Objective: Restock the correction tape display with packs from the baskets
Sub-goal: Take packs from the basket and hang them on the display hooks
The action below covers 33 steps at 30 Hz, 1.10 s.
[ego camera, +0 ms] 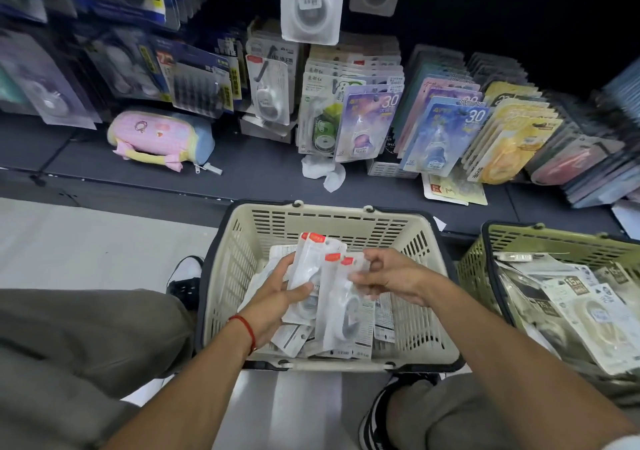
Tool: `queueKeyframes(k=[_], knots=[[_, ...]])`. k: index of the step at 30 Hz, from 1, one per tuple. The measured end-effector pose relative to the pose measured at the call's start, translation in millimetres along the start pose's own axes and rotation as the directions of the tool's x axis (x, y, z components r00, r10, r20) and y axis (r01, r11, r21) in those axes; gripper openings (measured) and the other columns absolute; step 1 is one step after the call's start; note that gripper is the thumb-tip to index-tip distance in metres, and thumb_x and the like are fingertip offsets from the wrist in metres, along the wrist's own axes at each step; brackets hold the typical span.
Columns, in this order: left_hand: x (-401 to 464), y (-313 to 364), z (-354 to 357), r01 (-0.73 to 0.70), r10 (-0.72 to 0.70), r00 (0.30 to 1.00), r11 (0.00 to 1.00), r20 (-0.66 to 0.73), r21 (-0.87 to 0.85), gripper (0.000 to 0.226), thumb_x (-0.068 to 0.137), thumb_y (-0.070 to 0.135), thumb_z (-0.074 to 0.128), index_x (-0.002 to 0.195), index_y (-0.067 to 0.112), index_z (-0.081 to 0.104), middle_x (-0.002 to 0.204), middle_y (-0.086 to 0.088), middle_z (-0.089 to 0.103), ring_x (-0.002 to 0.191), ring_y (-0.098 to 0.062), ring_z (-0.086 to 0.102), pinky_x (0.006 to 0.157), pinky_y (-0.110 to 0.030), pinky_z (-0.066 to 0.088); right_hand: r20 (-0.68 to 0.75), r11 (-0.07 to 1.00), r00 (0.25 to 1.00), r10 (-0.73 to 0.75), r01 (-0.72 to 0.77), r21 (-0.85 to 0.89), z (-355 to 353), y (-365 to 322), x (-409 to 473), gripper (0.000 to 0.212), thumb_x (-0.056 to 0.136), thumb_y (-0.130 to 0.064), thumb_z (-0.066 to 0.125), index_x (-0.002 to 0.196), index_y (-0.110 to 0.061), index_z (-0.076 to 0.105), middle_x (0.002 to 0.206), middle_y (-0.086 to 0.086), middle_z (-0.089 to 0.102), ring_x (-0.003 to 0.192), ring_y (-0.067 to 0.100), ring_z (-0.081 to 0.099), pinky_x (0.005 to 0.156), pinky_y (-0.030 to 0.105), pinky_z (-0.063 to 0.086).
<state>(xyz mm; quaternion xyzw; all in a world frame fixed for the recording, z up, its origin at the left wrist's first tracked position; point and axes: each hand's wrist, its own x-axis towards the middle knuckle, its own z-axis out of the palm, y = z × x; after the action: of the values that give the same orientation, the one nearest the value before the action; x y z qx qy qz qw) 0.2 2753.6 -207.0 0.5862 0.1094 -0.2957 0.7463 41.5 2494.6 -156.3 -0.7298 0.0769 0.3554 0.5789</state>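
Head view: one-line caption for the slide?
Both hands, left hand and right hand, hold white correction tape packs over the beige basket below the display shelf.

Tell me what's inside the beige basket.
The beige basket holds white correction tape packs, some gripped by both hands. Whatever lies beneath the pile is covered.

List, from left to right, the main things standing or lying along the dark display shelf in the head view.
Pastel pouch → crumpled white paper → purple "30" pack → blue "30" pack → yellow pack → red pack.
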Motion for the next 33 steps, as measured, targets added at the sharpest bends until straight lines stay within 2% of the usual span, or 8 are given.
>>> queueKeyframes(k=[6, 10, 16, 19, 22, 28, 31, 33], knots=[[-6, 28, 17, -0.089, 0.098, 0.992, 0.99, 0.078, -0.114, 0.069, 0.082, 0.042, 0.088, 0.14, 0.053, 0.051, 0.135, -0.003, 0.072, 0.122, -0.028, 0.071, 0.09, -0.053, 0.062, -0.152, 0.981, 0.971, -0.185, 0.173, -0.088, 1, -35, 2, 0.037, 0.091, -0.028, 0.082, 0.121, -0.01, 0.068, 0.065, 0.004, 0.067, 0.054, 0.017, 0.055, 0.042, 0.023, 0.039], [-8, 55, 32, -0.174, 0.181, 0.983, 0.971, 0.028, -0.164, 0.088, 0.074, 0.02, 0.096, 0.142, 0.044, 0.046, 0.126, -0.007, 0.076, 0.112, -0.032, 0.075, 0.075, -0.042, 0.064, -0.327, 0.963, 0.906, -0.268, 0.248, -0.101, 7, -73, 1, 0.042, 0.086, -0.034, 0.087, 0.114, -0.012, 0.064, 0.066, 0.003, 0.071, 0.046, 0.011, 0.057, 0.04, 0.023, 0.042], [-6, 136, 50, -0.304, 0.288, 0.952, 0.917, -0.098, -0.256, 0.081, 0.064, 0.02, 0.089, 0.136, 0.037, 0.056, 0.126, -0.008, 0.075, 0.104, -0.03, 0.077, 0.07, -0.043, 0.063, -0.382, 0.909, 0.825, -0.416, 0.394, -0.138, -3, -146, -26, 0.049, 0.088, -0.048, 0.08, 0.125, -0.025, 0.057, 0.1, -0.005, 0.075, 0.063, -0.003, 0.068, 0.053, 0.017, 0.048], [-3, 184, 54, -0.36, 0.346, 0.933, 0.895, -0.098, -0.264, 0.08, 0.064, 0.02, 0.088, 0.136, 0.036, 0.056, 0.122, -0.007, 0.077, 0.101, -0.03, 0.078, 0.068, -0.045, 0.064, -0.315, 0.866, 0.815, -0.487, 0.406, -0.29, -7, -166, -44, 0.061, 0.072, -0.068, 0.082, 0.119, -0.034, 0.063, 0.105, -0.013, 0.074, 0.087, -0.007, 0.069, 0.075, 0.022, 0.055], [0, 229, 54, -0.408, 0.413, 0.911, 0.889, -0.024, -0.209, 0.079, 0.069, 0.017, 0.093, 0.136, 0.036, 0.055, 0.129, -0.008, 0.075, 0.109, -0.033, 0.076, 0.073, -0.046, 0.064, -0.301, 0.84, 0.786, -0.54, 0.48, -0.252, -8, -179, -45, 0.043, 0.08, -0.053, 0.086, 0.113, -0.031, 0.07, 0.103, -0.009, 0.078, 0.095, 0.009, 0.074, 0.086, 0.032, 0.06], [9, 283, 39, -0.44, 0.453, 0.887, 0.888, 0.09, -0.133, 0.081, 0.079, 0.017, 0.089, 0.145, 0.037, 0.048, 0.135, -0.008, 0.072, 0.121, -0.035, 0.071, 0.088, -0.053, 0.063, -0.358, 0.764, 0.703, -0.615, 0.644, -0.047, -10, -217, -44, 0.034, 0.094, -0.026, 0.079, 0.124, -0.028, 0.064, 0.106, -0.003, 0.08, 0.082, 0.016, 0.079, 0.058, 0.028, 0.059], [9, 298, 40, -0.571, 0.572, 0.821, 0.82, 0.0, -0.043, 0.084, 0.071, 0.022, 0.096, 0.14, 0.038, 0.052, 0.13, -0.002, 0.075, 0.119, -0.027, 0.073, 0.087, -0.042, 0.064, -0.467, 0.691, 0.582, -0.665, 0.717, -0.089, -15, -231, -45, 0.035, 0.095, -0.023, 0.077, 0.123, -0.037, 0.062, 0.106, -0.002, 0.08, 0.086, 0.018, 0.079, 0.057, 0.039, 0.063], [7, 309, 42, -0.669, 0.678, 0.728, 0.735, -0.104, 0.11, 0.084, 0.064, 0.03, 0.098, 0.134, 0.045, 0.055, 0.126, 0.007, 0.075, 0.117, -0.016, 0.072, 0.092, -0.036, 0.062, -0.507, 0.637, 0.496, -0.705, 0.757, -0.145, -23, -240, -46, 0.036, 0.097, -0.024, 0.075, 0.122, -0.046, 0.061, 0.11, -0.004, 0.079, 0.092, 0.015, 0.078, 0.059, 0.033, 0.063]])
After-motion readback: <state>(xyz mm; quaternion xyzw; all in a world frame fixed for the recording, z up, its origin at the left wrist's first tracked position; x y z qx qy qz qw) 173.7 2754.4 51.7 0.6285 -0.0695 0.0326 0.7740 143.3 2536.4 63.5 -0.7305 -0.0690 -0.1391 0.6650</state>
